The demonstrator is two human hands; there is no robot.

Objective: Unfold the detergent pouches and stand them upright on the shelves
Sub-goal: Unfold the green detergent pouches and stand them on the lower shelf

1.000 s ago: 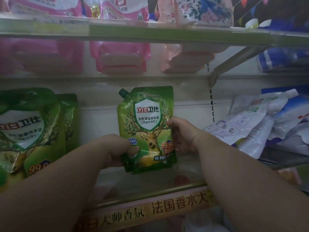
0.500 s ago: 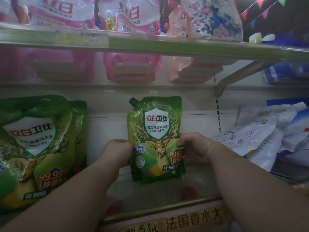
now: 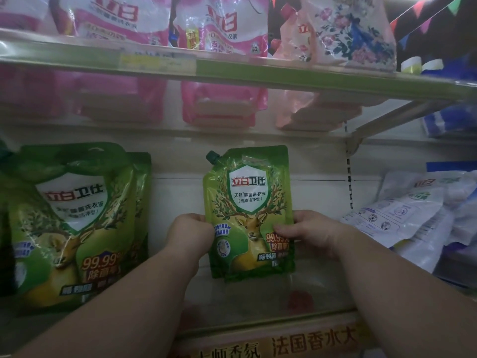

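Note:
A green detergent pouch (image 3: pixel 247 210) with a deer picture and a dark green spout cap stands upright in the middle of the lower shelf (image 3: pixel 271 329). My left hand (image 3: pixel 192 235) grips its left edge, and my right hand (image 3: pixel 309 232) grips its right edge with the thumb on the front. Its bottom touches or sits just above the shelf floor. Two more green pouches (image 3: pixel 77 218) of the same kind stand upright at the left.
White and blue pouches (image 3: pixel 402 215) lie piled at the right of the lower shelf. Pink pouches (image 3: pixel 224 21) line the upper shelf (image 3: pixel 232 71). A bracket and slotted upright (image 3: pixel 349 161) stand right of the held pouch. A yellow label strip runs along the shelf front.
The pouch and both hands sit a little higher and nearer in view. My left hand shifted from the pouch's lower corner up to its left edge.

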